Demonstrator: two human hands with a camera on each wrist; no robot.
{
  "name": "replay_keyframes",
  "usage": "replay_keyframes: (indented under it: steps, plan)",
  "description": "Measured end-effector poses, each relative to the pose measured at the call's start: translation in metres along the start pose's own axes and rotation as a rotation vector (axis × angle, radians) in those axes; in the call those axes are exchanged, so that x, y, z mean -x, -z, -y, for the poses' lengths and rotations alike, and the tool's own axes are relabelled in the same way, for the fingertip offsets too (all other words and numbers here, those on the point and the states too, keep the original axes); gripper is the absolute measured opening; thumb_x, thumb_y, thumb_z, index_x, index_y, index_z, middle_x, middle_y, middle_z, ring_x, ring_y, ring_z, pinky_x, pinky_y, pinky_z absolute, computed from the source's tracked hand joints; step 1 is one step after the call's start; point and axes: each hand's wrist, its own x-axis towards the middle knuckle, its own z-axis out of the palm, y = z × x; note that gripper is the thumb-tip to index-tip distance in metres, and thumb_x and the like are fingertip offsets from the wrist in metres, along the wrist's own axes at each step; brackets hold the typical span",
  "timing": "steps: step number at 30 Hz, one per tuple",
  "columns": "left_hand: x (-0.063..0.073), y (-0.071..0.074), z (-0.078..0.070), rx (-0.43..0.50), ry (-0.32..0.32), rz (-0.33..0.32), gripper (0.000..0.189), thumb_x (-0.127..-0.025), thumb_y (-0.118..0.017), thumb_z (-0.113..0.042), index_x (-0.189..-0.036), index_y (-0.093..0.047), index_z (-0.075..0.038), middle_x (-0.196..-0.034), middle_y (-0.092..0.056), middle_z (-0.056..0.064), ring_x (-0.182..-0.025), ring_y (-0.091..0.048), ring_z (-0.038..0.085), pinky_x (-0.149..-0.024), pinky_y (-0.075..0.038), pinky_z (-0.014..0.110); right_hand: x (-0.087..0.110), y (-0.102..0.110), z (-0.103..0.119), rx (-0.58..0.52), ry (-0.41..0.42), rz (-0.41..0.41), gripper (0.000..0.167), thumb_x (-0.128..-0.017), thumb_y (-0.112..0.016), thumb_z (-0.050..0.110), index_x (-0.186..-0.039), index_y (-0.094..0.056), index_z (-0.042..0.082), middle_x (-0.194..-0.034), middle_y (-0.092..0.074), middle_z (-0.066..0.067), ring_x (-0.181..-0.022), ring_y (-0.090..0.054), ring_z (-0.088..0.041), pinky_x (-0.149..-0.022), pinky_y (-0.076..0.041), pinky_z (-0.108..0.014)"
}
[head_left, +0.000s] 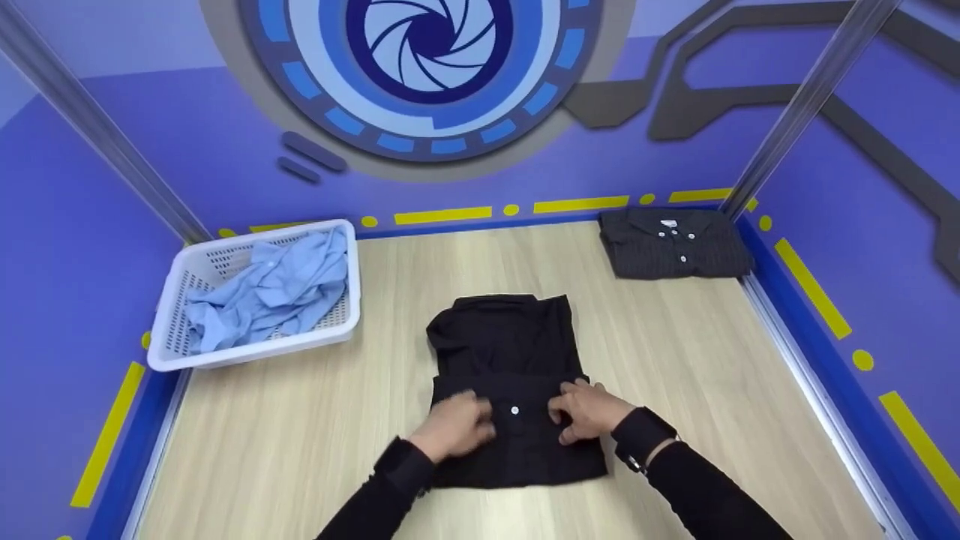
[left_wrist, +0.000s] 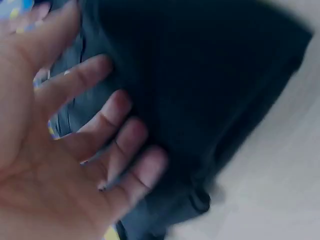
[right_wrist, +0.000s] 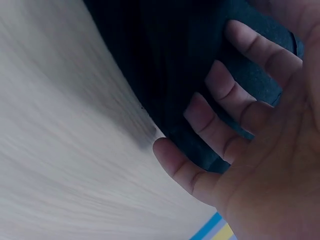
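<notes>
A black shirt (head_left: pixel 517 461) lies on the table, its lower part folded up over the body, with one white button showing in the middle. Over the left part of the fold is my left hand (head_left: pixel 456 426), blurred, its fingers loosely bent. My right hand (head_left: pixel 589 410) rests on the right part, fingertips close to the folded edge. In the left wrist view, spread fingers (left_wrist: pixel 142 167) lie against the dark cloth with nothing gripped. The right wrist view has the fingers (right_wrist: pixel 202 112) lightly bent and apart along the shirt's side.
A white basket (head_left: pixel 166 315) at the back left holds a crumpled light blue shirt (head_left: pixel 281 281). At the back right corner lies a folded dark striped shirt (head_left: pixel 675 247). Blue-purple panels (head_left: pixel 480 176) enclose the wooden table (head_left: pixel 300 435) at the back and sides.
</notes>
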Motion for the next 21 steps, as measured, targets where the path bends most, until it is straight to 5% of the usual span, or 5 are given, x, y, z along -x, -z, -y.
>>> replay_keyframes:
  steps: [6, 9, 13, 17, 21]
  plan:
    - [-0.038, 0.019, 0.043, 0.315, 0.384, -0.372, 0.03, -0.091, -0.072, -0.012, -0.113, -0.057, 0.002, -0.099, -0.065, 0.023, -0.093, -0.065, 0.042, -0.078, -0.054, 0.053, -0.001, -0.001, -0.003, -0.024, 0.011, -0.013, 0.025, -0.076, -0.089, 0.026, -0.083, -0.066, 0.019, -0.094, -0.057, -0.003, -0.091, -0.05, -0.026, -0.085, -0.045, -0.063]
    - [-0.054, 0.027, 0.056, 0.504, 0.464, -0.32, 0.042, -0.091, -0.069, -0.008, -0.129, -0.053, -0.001, -0.095, -0.066, 0.02, -0.089, -0.065, 0.038, -0.08, -0.052, 0.05, -0.002, -0.002, -0.003, -0.052, 0.016, -0.017, 0.024, -0.075, -0.089, 0.024, -0.082, -0.066, 0.018, -0.093, -0.056, -0.002, -0.09, -0.049, -0.024, -0.082, -0.045, -0.059]
    - [-0.069, 0.031, 0.066, 0.614, 0.397, -0.245, 0.06, -0.088, -0.066, 0.001, -0.146, -0.051, -0.007, -0.107, -0.068, 0.018, -0.094, -0.064, 0.033, -0.086, -0.051, 0.046, -0.004, -0.002, -0.004, -0.078, 0.021, -0.021, 0.024, -0.075, -0.088, 0.023, -0.082, -0.066, 0.019, -0.091, -0.053, 0.001, -0.089, -0.046, -0.021, -0.079, -0.043, -0.052]
    - [-0.08, 0.031, 0.069, 0.637, 0.37, -0.205, 0.056, -0.087, -0.068, 0.004, -0.141, -0.059, -0.008, -0.118, -0.066, 0.02, -0.095, -0.062, 0.029, -0.084, -0.052, 0.042, -0.005, -0.001, -0.006, -0.084, 0.025, -0.016, 0.023, -0.076, -0.089, 0.022, -0.083, -0.066, 0.02, -0.09, -0.051, 0.003, -0.088, -0.044, -0.019, -0.077, -0.039, -0.046]
    - [-0.091, 0.025, 0.072, 0.891, 0.393, -0.205, 0.045, -0.086, -0.066, 0.008, -0.13, -0.062, -0.002, -0.105, -0.064, 0.018, -0.082, -0.055, 0.02, -0.072, -0.047, 0.031, -0.006, 0.0, -0.008, -0.083, 0.018, -0.002, 0.024, -0.076, -0.089, 0.022, -0.083, -0.066, 0.02, -0.088, -0.048, 0.005, -0.087, -0.042, -0.018, -0.077, -0.037, -0.044]
